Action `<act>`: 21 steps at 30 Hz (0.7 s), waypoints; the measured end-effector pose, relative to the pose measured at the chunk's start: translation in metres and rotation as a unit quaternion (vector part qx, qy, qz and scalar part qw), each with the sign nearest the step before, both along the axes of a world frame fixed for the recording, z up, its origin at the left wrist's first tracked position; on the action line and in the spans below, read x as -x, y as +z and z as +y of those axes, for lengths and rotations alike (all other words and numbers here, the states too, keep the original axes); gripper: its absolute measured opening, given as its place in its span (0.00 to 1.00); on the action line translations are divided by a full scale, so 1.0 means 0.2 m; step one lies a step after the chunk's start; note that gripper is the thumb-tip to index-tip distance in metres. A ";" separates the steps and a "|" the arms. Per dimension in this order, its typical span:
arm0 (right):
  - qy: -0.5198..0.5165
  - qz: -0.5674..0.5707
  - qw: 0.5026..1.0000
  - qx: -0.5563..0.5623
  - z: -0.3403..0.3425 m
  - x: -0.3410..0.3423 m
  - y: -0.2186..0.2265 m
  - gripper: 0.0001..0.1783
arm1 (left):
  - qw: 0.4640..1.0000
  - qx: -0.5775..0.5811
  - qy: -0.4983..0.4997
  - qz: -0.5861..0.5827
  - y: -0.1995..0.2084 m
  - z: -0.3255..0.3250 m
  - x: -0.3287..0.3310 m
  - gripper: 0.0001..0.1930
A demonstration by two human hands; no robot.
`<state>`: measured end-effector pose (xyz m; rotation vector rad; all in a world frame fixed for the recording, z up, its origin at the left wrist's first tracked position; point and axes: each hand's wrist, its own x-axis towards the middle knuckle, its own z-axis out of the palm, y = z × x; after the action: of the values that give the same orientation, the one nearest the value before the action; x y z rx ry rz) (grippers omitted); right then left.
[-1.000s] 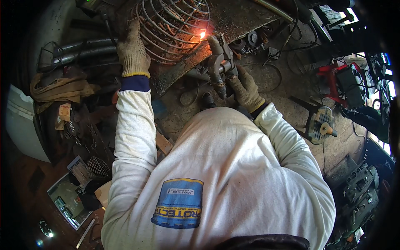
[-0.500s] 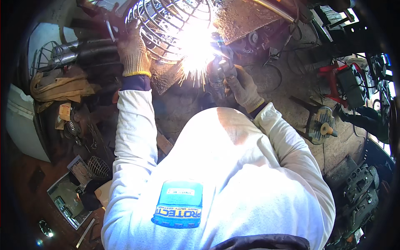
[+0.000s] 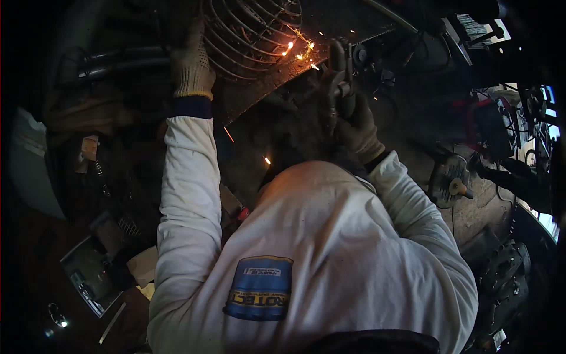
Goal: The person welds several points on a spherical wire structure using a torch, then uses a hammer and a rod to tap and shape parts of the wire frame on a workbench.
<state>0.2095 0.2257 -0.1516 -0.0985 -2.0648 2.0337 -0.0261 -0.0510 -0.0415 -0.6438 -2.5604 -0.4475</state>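
Atop the dark, rough counter (image 3: 246, 99), its slanting edge lit orange, lay the wire cage (image 3: 253, 38), with glowing spots (image 3: 288, 48) by its right side. The left hand (image 3: 193, 69) was at the cage's left side; I could not tell whether it gripped. The right hand (image 3: 358, 128) was closed around a holder (image 3: 336, 85) near the counter's edge. Sparks (image 3: 267, 160) flew over the dim floor (image 3: 480, 209). Pipes (image 3: 125, 68) lay left of the hands, near a white panel (image 3: 36, 168); daylight showed through gaps on the right.

Smooth-looking metal wire forms the cage (image 3: 252, 40) near the edge of the rough bench (image 3: 268, 85). The left glove (image 3: 193, 74) is matt knitted cloth.
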 end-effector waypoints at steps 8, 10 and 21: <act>-0.091 -0.072 0.993 -0.001 0.08 -0.27 0.09 0.29 | 0.928 -0.299 0.013 -0.224 -0.02 0.18 -0.04 0.33; -0.135 -0.073 0.988 -0.012 0.05 -0.35 0.05 0.30 | 0.748 -0.575 0.039 -0.328 0.13 0.36 -0.15 0.36; -0.105 -0.110 0.988 -0.004 0.09 -0.22 0.47 0.27 | 0.791 -0.541 0.062 -0.279 -0.24 0.25 -0.01 0.33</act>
<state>0.2539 0.2435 -0.0568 -0.5386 -2.0836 1.9608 -0.0247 -0.0016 -0.0887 0.1294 -2.2007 -2.0687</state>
